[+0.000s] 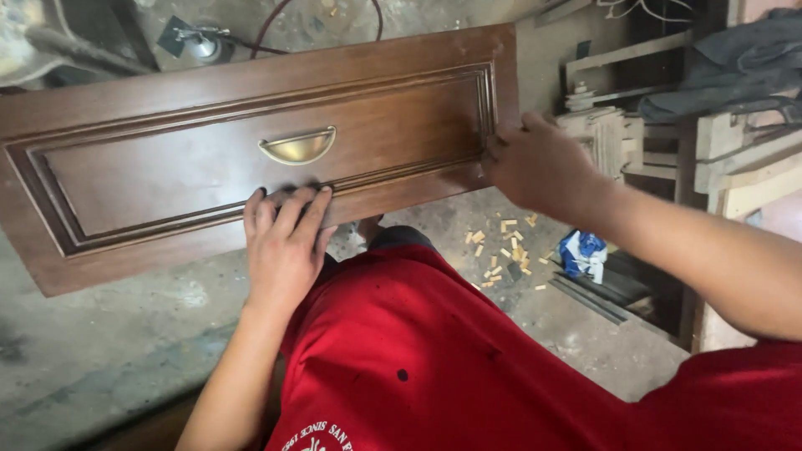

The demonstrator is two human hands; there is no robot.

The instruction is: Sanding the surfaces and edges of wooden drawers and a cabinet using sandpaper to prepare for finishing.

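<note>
Head view, looking down at the person's lap. A dark brown wooden drawer front (251, 142) is held face up, tilted, its left end lower and nearer the lower left, its right end up toward the top centre. It has a raised moulded frame around a recessed middle field. A brass cup handle (298, 146) sits in the centre of that field.

Left hand (284, 242): fingers flat and close together, laid on the near long edge of the drawer front, fingertips on the moulding just below the handle. It presses on the panel rather than wrapping it; whether the thumb hooks underneath I can't tell.

Right hand (535, 163): at the right short edge of the drawer front, fingers curled against the end of the panel, touching it. Back of the hand faces the camera, so the grip underneath is hidden.

The panel seems to rest over the person's knees; red shirt (468, 367) fills the lower frame and hides the contact.

Around it: concrete floor (109, 351) below the panel. Small light wood offcuts (505, 246) lie scattered on the floor just right of the knees, with a blue and white packet (583, 253) beside them. Stacked timber pieces (743, 159) stand at the right edge. A dark cloth (735, 67) lies at the top right.
</note>
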